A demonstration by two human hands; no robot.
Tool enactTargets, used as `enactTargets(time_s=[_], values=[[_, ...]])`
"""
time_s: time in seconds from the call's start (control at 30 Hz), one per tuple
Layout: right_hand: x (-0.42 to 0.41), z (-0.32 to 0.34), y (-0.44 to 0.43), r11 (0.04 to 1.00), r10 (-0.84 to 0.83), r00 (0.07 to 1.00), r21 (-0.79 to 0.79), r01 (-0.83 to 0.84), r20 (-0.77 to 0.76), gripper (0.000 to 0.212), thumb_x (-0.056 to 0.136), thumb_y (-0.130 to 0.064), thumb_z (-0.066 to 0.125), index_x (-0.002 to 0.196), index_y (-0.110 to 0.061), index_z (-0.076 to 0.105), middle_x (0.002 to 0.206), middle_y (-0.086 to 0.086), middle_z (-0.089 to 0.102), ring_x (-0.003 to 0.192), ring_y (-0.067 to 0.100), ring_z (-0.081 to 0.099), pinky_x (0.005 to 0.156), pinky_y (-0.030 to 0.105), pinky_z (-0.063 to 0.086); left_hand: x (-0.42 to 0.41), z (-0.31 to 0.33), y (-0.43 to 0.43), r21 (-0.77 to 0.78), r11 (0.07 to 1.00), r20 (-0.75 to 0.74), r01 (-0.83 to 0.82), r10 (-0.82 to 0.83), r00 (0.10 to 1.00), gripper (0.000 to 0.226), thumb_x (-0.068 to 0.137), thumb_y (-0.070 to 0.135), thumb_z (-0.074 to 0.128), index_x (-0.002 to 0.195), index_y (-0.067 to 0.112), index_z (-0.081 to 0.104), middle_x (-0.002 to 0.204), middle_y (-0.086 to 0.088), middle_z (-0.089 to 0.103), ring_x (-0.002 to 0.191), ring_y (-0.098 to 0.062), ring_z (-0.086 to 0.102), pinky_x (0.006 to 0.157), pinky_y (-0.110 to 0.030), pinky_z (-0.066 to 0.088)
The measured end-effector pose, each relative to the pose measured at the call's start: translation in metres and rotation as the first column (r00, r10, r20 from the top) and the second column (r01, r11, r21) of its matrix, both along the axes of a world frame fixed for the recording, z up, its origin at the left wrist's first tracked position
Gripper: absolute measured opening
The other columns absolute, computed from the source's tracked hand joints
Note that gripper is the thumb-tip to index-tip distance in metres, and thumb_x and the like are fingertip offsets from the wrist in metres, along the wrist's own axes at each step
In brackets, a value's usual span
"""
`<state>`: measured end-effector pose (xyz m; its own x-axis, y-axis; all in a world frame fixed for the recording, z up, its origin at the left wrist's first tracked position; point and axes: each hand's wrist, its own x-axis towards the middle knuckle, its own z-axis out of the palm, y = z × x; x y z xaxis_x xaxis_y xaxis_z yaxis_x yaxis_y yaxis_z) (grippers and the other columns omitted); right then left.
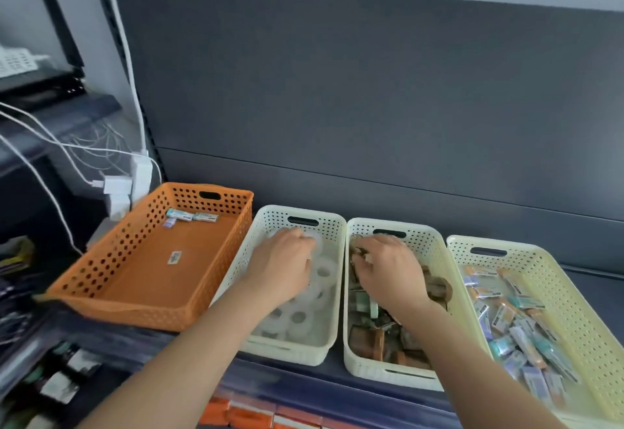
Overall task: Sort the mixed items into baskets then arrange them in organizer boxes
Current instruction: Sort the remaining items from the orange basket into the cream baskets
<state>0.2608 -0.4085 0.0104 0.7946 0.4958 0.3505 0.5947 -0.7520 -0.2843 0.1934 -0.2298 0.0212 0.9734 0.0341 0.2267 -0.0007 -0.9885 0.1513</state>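
Four baskets stand in a row on a dark shelf. The orange basket [101, 280] at the left holds a few small packets [192, 216] near its far wall. The white basket [332, 293] beside it is filled with clear tape rolls [299, 317]; my left hand [283, 266] reaches into it, fingers curled over a roll at the far end. The middle white basket [378, 373] holds brown and green tape rolls [368, 337]; my right hand [388, 270] is inside it, fingers closed around small items. The pale yellow basket [553, 273] at the right holds several eraser packets [516, 334].
A dark panel [371, 91] rises right behind the baskets. White chargers and cables [125, 185] hang at the left beside the orange basket. Lower shelves at the bottom left hold packaged goods [57, 384], and orange boxes [243, 415] sit below the shelf edge.
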Motion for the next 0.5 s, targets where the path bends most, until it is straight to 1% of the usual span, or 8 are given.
enactTargets(time_s=[0.07, 0.13, 0.2, 0.27, 0.3, 0.37, 0.43, 0.5], values=[[0.000, 0.003, 0.020, 0.999, 0.048, 0.999, -0.022, -0.048, -0.015, 0.030, 0.090, -0.023, 0.054, 0.117, -0.017, 0.065, 0.109, 0.001, 0.066, 0.106, 0.023, 0.056, 0.088, 0.034, 0.045, -0.004, 0.006, 0.021, 0.016, 0.999, 0.003, -0.050, 0.049, 0.999, 0.027, 0.090, 0.012, 0.048, 0.111, 0.021, 0.063, 0.101, 0.005, 0.053, 0.097, -0.015, 0.050, 0.064, -0.027, 0.044], [0.000, 0.004, 0.048, 0.994, 0.106, 0.994, -0.020, -0.107, -0.023, 0.029, 0.090, -0.026, 0.055, 0.116, -0.018, 0.065, 0.110, 0.001, 0.065, 0.108, 0.023, 0.055, 0.089, 0.032, 0.044, -0.009, 0.010, 0.048, 0.022, 0.995, -0.003, -0.097, 0.098, 0.995, 0.028, 0.089, 0.009, 0.048, 0.108, 0.021, 0.064, 0.100, 0.006, 0.054, 0.092, -0.015, 0.051, 0.065, -0.030, 0.049], [-0.002, 0.006, 0.078, 0.988, 0.154, 0.988, -0.004, -0.154, -0.033, 0.027, 0.090, -0.027, 0.057, 0.113, -0.018, 0.066, 0.109, 0.000, 0.065, 0.107, 0.022, 0.055, 0.088, 0.031, 0.044, -0.013, 0.012, 0.076, 0.028, 0.990, -0.008, -0.141, 0.141, 0.990, 0.026, 0.089, 0.009, 0.048, 0.106, 0.019, 0.065, 0.100, 0.004, 0.055, 0.092, -0.016, 0.052, 0.065, -0.032, 0.051], [-0.004, 0.008, 0.108, 0.982, 0.191, 0.980, -0.003, -0.191, -0.047, 0.027, 0.090, -0.029, 0.057, 0.113, -0.020, 0.066, 0.109, -0.001, 0.065, 0.108, 0.021, 0.055, 0.088, 0.031, 0.045, -0.016, 0.010, 0.105, 0.037, 0.981, -0.024, -0.191, 0.192, 0.981, 0.022, 0.088, 0.007, 0.048, 0.099, 0.018, 0.064, 0.099, 0.002, 0.055, 0.090, -0.017, 0.053, 0.059, -0.029, 0.045], [-0.004, 0.009, 0.123, 0.978, 0.207, 0.977, -0.008, -0.208, -0.050, 0.027, 0.091, -0.029, 0.057, 0.114, -0.021, 0.066, 0.110, -0.002, 0.065, 0.109, 0.020, 0.054, 0.088, 0.031, 0.045, -0.016, 0.008, 0.120, 0.044, 0.974, -0.049, -0.221, 0.223, 0.973, 0.022, 0.088, 0.004, 0.048, 0.095, 0.017, 0.064, 0.100, 0.001, 0.056, 0.089, -0.018, 0.053, 0.059, -0.027, 0.041], [-0.001, 0.009, 0.152, 0.968, 0.247, 0.968, -0.023, -0.248, -0.042, 0.027, 0.091, -0.031, 0.056, 0.114, -0.022, 0.066, 0.111, -0.003, 0.065, 0.109, 0.018, 0.054, 0.088, 0.029, 0.045, -0.016, 0.003, 0.149, 0.084, 0.954, -0.136, -0.288, 0.298, 0.945, 0.023, 0.087, -0.001, 0.048, 0.096, 0.012, 0.065, 0.103, -0.003, 0.057, 0.090, -0.020, 0.055, 0.063, -0.028, 0.044], [0.003, 0.009, 0.179, 0.957, 0.279, 0.960, -0.067, -0.281, -0.029, 0.025, 0.092, -0.033, 0.053, 0.108, -0.020, 0.068, 0.106, -0.003, 0.066, 0.106, 0.017, 0.054, 0.086, 0.028, 0.045, -0.015, -0.004, 0.179, 0.136, 0.934, -0.256, -0.330, 0.355, 0.899, 0.023, 0.086, -0.003, 0.049, 0.101, 0.007, 0.064, 0.106, -0.008, 0.058, 0.091, -0.022, 0.055, 0.073, -0.032, 0.049], [0.007, 0.007, 0.206, 0.944, 0.293, 0.956, -0.152, -0.293, -0.024, 0.025, 0.093, -0.035, 0.051, 0.103, -0.019, 0.068, 0.101, -0.004, 0.065, 0.104, 0.015, 0.053, 0.086, 0.028, 0.045, -0.013, -0.014, 0.206, 0.158, 0.927, -0.337, -0.339, 0.373, 0.864, 0.019, 0.085, 0.001, 0.058, 0.103, 0.007, 0.064, 0.108, -0.008, 0.057, 0.091, -0.020, 0.053, 0.082, -0.033, 0.051]])
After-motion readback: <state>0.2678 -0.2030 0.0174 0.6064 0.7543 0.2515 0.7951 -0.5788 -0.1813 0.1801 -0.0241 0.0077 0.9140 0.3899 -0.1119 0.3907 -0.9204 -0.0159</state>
